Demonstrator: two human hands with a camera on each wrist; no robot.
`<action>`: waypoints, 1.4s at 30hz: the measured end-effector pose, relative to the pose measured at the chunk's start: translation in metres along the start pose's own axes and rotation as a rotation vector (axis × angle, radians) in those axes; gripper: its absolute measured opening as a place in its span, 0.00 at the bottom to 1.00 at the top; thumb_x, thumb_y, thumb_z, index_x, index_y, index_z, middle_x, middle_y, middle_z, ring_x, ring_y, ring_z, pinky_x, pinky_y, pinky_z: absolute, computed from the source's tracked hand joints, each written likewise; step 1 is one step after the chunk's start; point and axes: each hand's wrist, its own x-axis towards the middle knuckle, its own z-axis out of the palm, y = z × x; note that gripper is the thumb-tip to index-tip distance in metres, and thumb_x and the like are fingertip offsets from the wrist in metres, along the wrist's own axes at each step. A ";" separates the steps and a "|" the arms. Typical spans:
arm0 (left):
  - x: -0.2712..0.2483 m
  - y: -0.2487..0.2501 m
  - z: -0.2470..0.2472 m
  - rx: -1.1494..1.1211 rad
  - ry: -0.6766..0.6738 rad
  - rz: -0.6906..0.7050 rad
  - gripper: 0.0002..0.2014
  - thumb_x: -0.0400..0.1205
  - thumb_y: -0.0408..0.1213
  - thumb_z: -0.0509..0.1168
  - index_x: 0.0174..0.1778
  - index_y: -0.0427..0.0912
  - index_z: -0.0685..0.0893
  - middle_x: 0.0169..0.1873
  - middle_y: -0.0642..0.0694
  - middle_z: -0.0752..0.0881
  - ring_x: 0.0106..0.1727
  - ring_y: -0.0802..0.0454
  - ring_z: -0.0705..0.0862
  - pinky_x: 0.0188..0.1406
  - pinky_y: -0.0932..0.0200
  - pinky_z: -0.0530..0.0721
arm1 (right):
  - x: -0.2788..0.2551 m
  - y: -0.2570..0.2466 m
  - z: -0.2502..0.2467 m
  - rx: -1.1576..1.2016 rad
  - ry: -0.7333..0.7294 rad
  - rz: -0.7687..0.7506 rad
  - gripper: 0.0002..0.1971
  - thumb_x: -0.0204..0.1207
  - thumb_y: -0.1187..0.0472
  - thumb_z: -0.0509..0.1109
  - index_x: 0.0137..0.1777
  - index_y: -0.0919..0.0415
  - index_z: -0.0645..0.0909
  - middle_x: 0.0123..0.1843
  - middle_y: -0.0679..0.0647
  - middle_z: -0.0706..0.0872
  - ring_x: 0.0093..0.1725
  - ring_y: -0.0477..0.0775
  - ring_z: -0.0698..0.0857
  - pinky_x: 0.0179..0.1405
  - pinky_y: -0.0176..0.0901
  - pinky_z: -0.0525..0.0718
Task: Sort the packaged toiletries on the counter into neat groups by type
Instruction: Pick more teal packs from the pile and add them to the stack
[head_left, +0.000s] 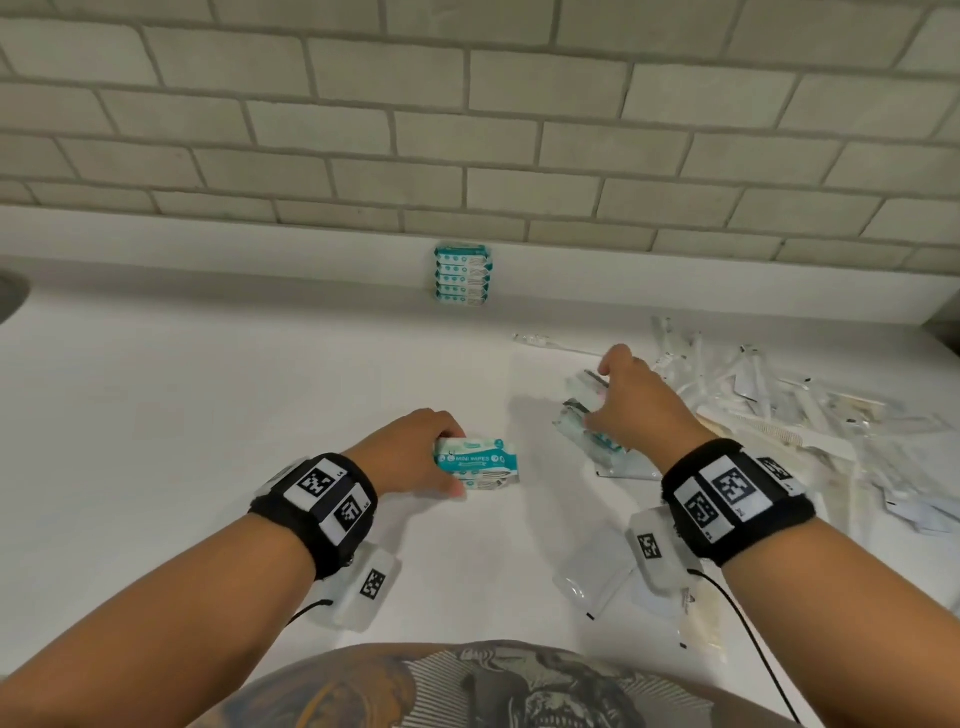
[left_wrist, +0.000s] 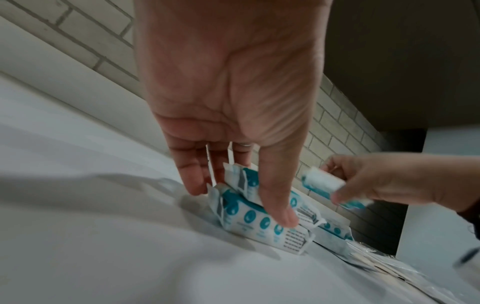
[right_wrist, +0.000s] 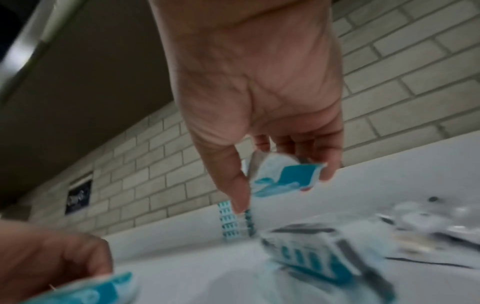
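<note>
My left hand (head_left: 415, 451) grips two mini wipes packs (head_left: 477, 462) stacked on the white counter (head_left: 208, 415), thumb on the near side and fingers over the far side. The packs lie flat, long axis running left to right across the counter, printed face up. The left wrist view shows what the head view hides: the two packs (left_wrist: 259, 214) sit slightly askew, barcode ends toward the loose pile.

My right hand (head_left: 631, 402) pinches a single wipes pack (right_wrist: 284, 178) between thumb and fingers. In the head view that pack is almost wholly hidden behind the hand; the right wrist view shows it lifted clear of the counter and tilted, though blurred. Just below it another wipes pack (right_wrist: 311, 253) lies on the counter.

Beyond the left hand's packs, against the brick backsplash (head_left: 467, 130), stands a stack of wipes packs (head_left: 462, 274). To the right of the two gripped packs sprawls a jumble of clear-wrapped toothbrushes and combs (head_left: 779, 405), and nearer me lie flat clear sachets (head_left: 597, 571).
</note>
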 end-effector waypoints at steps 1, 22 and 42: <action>0.000 0.000 0.000 -0.011 0.008 0.000 0.24 0.67 0.48 0.80 0.56 0.53 0.79 0.50 0.56 0.79 0.51 0.57 0.82 0.52 0.58 0.83 | -0.002 -0.008 -0.001 0.068 -0.053 -0.026 0.18 0.73 0.57 0.75 0.56 0.57 0.71 0.48 0.54 0.80 0.39 0.50 0.79 0.33 0.41 0.76; -0.003 -0.009 0.000 -0.309 0.032 -0.047 0.56 0.63 0.37 0.84 0.79 0.62 0.54 0.61 0.54 0.74 0.56 0.55 0.83 0.55 0.61 0.84 | -0.006 -0.056 0.022 0.035 -0.134 -0.230 0.16 0.72 0.58 0.76 0.55 0.53 0.75 0.51 0.49 0.82 0.48 0.51 0.82 0.43 0.43 0.84; -0.001 -0.002 -0.005 -0.065 0.044 -0.026 0.21 0.69 0.46 0.80 0.56 0.53 0.82 0.46 0.61 0.82 0.46 0.63 0.83 0.41 0.70 0.78 | 0.020 0.024 0.007 -0.153 -0.163 0.060 0.24 0.64 0.55 0.82 0.53 0.52 0.71 0.53 0.53 0.84 0.52 0.55 0.79 0.52 0.50 0.81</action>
